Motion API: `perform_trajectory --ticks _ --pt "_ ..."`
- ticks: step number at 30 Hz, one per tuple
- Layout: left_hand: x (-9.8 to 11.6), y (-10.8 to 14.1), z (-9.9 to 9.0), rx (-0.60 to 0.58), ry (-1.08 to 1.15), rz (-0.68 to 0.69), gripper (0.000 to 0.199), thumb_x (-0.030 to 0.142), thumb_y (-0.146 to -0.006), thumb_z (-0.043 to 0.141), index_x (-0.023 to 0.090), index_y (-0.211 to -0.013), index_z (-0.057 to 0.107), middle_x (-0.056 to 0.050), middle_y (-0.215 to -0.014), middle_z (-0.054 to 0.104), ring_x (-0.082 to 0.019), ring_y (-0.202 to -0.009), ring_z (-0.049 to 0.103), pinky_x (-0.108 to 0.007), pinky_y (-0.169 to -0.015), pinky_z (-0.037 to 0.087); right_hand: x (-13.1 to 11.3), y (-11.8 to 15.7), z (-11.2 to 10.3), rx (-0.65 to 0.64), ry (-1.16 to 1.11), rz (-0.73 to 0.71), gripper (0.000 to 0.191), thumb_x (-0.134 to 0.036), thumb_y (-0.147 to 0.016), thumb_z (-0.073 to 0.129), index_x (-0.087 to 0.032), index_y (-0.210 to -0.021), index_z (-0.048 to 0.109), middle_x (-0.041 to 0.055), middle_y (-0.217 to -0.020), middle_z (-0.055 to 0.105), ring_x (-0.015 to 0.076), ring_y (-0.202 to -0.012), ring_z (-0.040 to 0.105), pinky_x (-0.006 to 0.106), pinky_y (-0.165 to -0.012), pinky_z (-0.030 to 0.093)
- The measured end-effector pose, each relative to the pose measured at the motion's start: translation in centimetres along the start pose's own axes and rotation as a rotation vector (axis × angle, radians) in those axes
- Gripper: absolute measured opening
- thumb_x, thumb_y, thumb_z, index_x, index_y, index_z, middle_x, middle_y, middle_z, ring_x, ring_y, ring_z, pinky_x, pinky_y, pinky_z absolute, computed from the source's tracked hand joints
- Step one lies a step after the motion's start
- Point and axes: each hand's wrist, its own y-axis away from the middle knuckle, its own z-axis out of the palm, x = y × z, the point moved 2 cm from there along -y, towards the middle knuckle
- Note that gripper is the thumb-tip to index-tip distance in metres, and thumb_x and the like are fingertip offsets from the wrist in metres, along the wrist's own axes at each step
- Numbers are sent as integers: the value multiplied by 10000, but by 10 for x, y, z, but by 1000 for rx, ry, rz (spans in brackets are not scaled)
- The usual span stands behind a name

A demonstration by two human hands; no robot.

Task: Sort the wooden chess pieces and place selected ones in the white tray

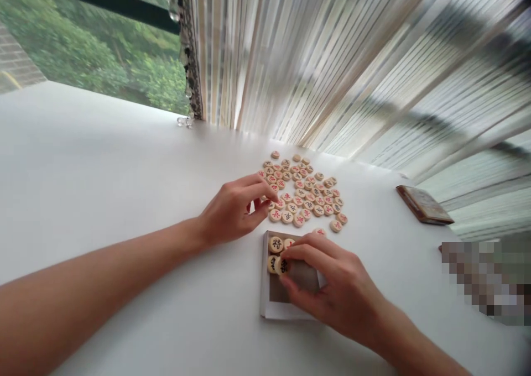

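Observation:
My right hand point(332, 282) pinches a Chinese chess piece point(282, 266) with a black character between thumb and fingers. It is low over a shallow open box point(286, 310), and the piece overlaps another black-marked one point(272, 264). Behind these in the box lie a black-marked piece point(276, 244) and a red-marked piece point(289, 244), partly covered by my fingers. My left hand point(238, 207) is at the near left edge of a spread of round pieces point(309, 204). Its fingers are bent and apart, with the index fingertip at a piece; whether it touches is unclear.
Loose pieces with red and black characters cover the white table point(124, 199) beyond the box. A brown-edged flat case or book point(425, 204) lies to the right. String curtains point(290, 61) hang along the back edge, with clear beads point(185, 121) resting by the window.

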Motion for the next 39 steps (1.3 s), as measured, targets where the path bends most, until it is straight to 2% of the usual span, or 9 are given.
perform_trajectory --ticks 13,28,36,39 --pt "1 0 0 -9 -13 -2 175 38 -902 616 145 -964 739 -42 -945 707 -90 -689 628 -208 -635 522 4 2 8 -8 37 -39 172 -125 -904 725 -156 -1073 722 95 -997 746 223 -855 689 329 -765 590" --pt "1 -1 0 -12 -21 -4 179 23 -891 627 142 -962 740 -38 -943 711 -89 -687 635 -210 -641 521 3 1 8 -5 40 -38 148 -144 -920 720 -172 -1066 722 90 -977 751 222 -836 698 331 -759 596" --pt "1 0 0 -6 5 -5 178 30 -895 616 141 -957 740 -47 -943 708 -94 -693 630 -213 -642 525 3 1 -4 52 21 -32 155 -157 -908 747 -170 -1062 735 77 -944 749 189 -819 710 280 -745 594" --pt "0 0 0 -4 13 -10 185 25 -887 615 146 -956 736 -49 -950 710 -93 -683 631 -214 -629 526 8 2 -15 104 23 1 135 -165 -906 752 -178 -1040 751 56 -895 748 164 -756 706 252 -686 580"
